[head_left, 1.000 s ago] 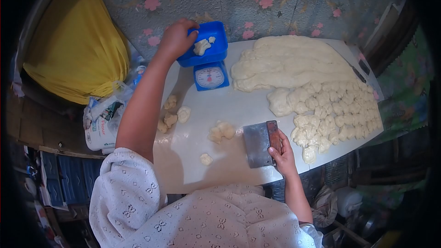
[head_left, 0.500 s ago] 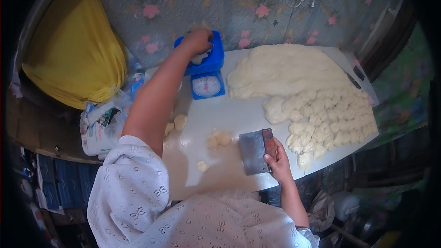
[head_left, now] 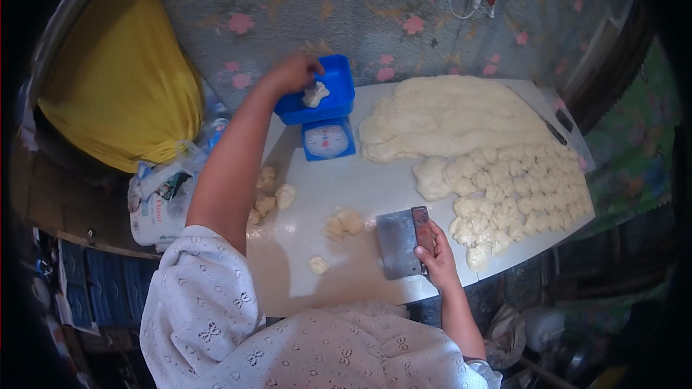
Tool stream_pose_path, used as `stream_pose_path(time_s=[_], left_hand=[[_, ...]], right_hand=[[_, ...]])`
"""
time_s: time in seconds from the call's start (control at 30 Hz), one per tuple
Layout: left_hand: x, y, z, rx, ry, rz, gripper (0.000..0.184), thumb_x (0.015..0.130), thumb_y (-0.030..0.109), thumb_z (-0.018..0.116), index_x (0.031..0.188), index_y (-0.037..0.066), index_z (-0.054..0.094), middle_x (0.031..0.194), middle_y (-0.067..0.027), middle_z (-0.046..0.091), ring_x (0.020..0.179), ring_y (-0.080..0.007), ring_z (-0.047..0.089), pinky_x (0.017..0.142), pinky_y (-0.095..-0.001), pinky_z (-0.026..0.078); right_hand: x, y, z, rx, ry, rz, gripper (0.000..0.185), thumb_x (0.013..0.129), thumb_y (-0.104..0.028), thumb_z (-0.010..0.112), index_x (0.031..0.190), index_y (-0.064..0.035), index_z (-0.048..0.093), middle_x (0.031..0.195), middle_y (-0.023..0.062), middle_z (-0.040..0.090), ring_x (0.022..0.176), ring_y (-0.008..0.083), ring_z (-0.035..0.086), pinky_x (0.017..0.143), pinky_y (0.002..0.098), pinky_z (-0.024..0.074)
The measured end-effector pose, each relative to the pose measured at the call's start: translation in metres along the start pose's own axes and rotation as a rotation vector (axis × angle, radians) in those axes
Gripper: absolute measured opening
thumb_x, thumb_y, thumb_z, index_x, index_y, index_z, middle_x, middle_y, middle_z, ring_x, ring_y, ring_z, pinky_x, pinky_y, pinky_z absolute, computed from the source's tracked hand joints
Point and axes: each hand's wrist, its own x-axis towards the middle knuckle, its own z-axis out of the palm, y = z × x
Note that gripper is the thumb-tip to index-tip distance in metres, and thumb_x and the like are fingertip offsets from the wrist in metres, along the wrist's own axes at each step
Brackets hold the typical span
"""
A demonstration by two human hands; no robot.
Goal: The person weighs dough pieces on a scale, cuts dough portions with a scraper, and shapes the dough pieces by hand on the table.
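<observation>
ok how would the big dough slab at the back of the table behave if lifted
The dough slab would probably sag and stretch, given its slumped, rounded edges. It is likely heavy, as it covers a wide part of the table.

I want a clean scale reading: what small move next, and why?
Probably lift the left hand clear of the blue tray before reading the dial: a dough piece lies in the tray, and the hand is over its edge, perhaps touching.
</observation>
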Motion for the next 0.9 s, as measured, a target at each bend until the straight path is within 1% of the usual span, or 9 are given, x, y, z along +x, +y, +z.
stream_pose_path(time_s=[0.1,0.2,0.27,0.5,0.57,0.7,0.77,0.83,0.9], left_hand=[[-0.006,-0.005,0.01,0.167,0.049,0.021,0.039,0.065,0.005,0.071,0.103,0.0,0.064,0.102,-0.0141,0.065,0.096,-0.0264,0.061,0.083,-0.0354,0.047],[-0.005,-0.004,0.013,0.254,0.137,-0.014,0.048,0.064,0.012,0.072,0.111,0.008,0.064,0.102,-0.0156,0.065,0.095,-0.0273,0.062,0.083,-0.0357,0.046],[-0.002,0.001,0.005,0.243,-0.198,-0.059,0.054,0.062,0.014,0.072,0.114,0.008,0.061,0.104,-0.0163,0.064,0.099,-0.0282,0.06,0.083,-0.0357,0.046],[-0.012,0.005,0.007,0.195,-0.134,-0.032,0.042,0.063,0.011,0.068,0.104,0.006,0.06,0.094,-0.0133,0.063,0.094,-0.0281,0.06,0.081,-0.0347,0.046],[-0.023,0.004,0.012,-0.065,0.1,0.032,0.036,0.067,0.007,0.064,0.102,0.006,0.059,0.096,-0.0125,0.062,0.089,-0.0268,0.06,0.08,-0.0342,0.046],[-0.054,0.019,0.002,-0.29,0.137,0.015,0.032,0.071,0.003,0.058,0.103,0.005,0.057,0.108,-0.013,0.059,0.093,-0.0244,0.059,0.08,-0.0329,0.047],[-0.08,0.019,-0.001,-0.459,0.328,0.201,0.029,0.074,-0.001,0.052,0.102,0.005,0.058,0.121,-0.0129,0.053,0.097,-0.0236,0.06,0.08,-0.0324,0.048],[-0.12,0.025,0.003,-0.903,0.264,0.1,0.024,0.074,-0.003,0.049,0.095,0.002,0.06,0.125,-0.0125,0.05,0.097,-0.0251,0.06,0.079,-0.0331,0.049],[-0.162,0.019,0.02,-1.136,0.175,0.069,0.025,0.073,-0.006,0.046,0.094,0.0,0.06,0.124,-0.0125,0.051,0.097,-0.0264,0.061,0.079,-0.0345,0.051]], right_hand=[[0.001,0.0,-0.001,0.008,-0.005,0.0,0.067,0.082,-0.007,0.063,0.138,0.0,0.027,0.132,0.0094,0.044,0.121,0.0164,0.043,0.101,0.0297,0.0323],[0.001,0.001,-0.002,-0.006,-0.013,-0.003,0.066,0.082,-0.007,0.063,0.138,0.0,0.028,0.132,0.0094,0.044,0.121,0.0165,0.043,0.101,0.03,0.0324],[0.001,0.001,-0.001,-0.008,-0.011,-0.018,0.066,0.082,-0.007,0.063,0.138,0.0,0.028,0.131,0.0094,0.044,0.121,0.0165,0.043,0.101,0.03,0.0324],[0.002,0.003,-0.001,0.004,-0.021,-0.045,0.067,0.082,-0.01,0.064,0.138,0.0001,0.028,0.131,0.0093,0.045,0.12,0.0161,0.043,0.101,0.0297,0.0327],[0.002,0.002,-0.001,-0.004,-0.017,-0.042,0.067,0.082,-0.01,0.064,0.138,0.0001,0.028,0.131,0.0092,0.045,0.12,0.0162,0.043,0.101,0.0297,0.0327],[0.0,-0.001,0.0,-0.035,0.004,-0.006,0.067,0.082,-0.009,0.064,0.138,0.0002,0.028,0.13,0.0091,0.045,0.12,0.0167,0.044,0.101,0.0299,0.0326],[0.001,0.0,0.0,-0.018,0.003,-0.007,0.067,0.082,-0.009,0.064,0.138,0.0003,0.028,0.13,0.0092,0.046,0.12,0.0169,0.044,0.101,0.03,0.0326],[0.001,0.002,-0.001,0.001,0.004,-0.005,0.067,0.082,-0.009,0.064,0.138,0.0004,0.028,0.13,0.0093,0.046,0.12,0.0172,0.044,0.101,0.0301,0.0327],[0.001,0.004,-0.002,-0.005,0.008,-0.009,0.067,0.081,-0.008,0.065,0.137,0.0006,0.028,0.13,0.0093,0.046,0.119,0.0171,0.045,0.101,0.0301,0.033]])
